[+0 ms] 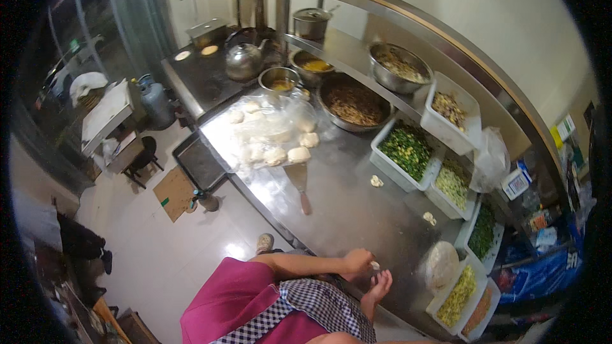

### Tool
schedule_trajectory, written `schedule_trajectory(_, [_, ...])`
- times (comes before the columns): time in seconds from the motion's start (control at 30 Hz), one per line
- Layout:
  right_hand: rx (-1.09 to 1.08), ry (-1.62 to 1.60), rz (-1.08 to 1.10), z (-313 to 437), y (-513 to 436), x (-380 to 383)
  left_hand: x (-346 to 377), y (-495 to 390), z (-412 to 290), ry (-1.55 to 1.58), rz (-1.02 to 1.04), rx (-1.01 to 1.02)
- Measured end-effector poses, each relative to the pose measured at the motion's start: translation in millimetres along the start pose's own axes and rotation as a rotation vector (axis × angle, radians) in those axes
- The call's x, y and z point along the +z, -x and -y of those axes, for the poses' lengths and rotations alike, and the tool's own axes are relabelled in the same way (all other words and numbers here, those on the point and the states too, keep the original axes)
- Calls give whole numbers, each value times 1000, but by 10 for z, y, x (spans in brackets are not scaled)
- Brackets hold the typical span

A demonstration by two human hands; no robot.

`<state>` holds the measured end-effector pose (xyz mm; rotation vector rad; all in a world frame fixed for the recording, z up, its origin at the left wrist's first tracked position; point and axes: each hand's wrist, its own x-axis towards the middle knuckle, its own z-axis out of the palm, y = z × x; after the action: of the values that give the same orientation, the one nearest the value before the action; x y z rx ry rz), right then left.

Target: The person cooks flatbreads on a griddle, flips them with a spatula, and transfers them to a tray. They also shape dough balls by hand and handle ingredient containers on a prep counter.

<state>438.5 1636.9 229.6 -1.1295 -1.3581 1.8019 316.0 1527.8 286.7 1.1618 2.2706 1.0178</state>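
Observation:
My left hand (358, 262) is closed above the near edge of the stainless-steel worktop (334, 215). A small whitish piece, apparently dough (375, 265), shows at its fingertips. Just below it is my right hand (380, 286), fingers bent; whether it holds anything is unclear. Two small dough bits, one (377, 181) farther off and another (429, 218) closer, lie on the steel. A scraper (299, 184) with a reddish-brown handle rests beside several dough balls (299, 155), partly under clear plastic film (267, 129). A round pale mound (441, 267) sits to the right of my hands.
White tubs of chopped greens (406, 150), pale shreds (452, 184) and yellowish filling (456, 296) line the back. A steel bowl of brown filling (356, 102) stands under the shelf (349, 52). A kettle (243, 59) sits on the griddle (201, 69). A bottle (208, 200) stands on the floor.

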Motion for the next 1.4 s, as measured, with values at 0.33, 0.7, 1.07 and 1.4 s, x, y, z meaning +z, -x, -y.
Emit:
schedule_trajectory(0.33, [39,-317,506,585,106,331,-37,158,-368,1081,-111,-360])
schedule_trajectory(0.7, [-269,669,775,823,197,861,109,-82,-59,2091,-104,-466])
schedule_trajectory(1.07, [-74,-2,694,961,691,976,-216,12,199,1724,-450,-101])
schedule_trajectory(1.4, [358,-442,781,740,419,887,-512,436,-103,194,-484,318])
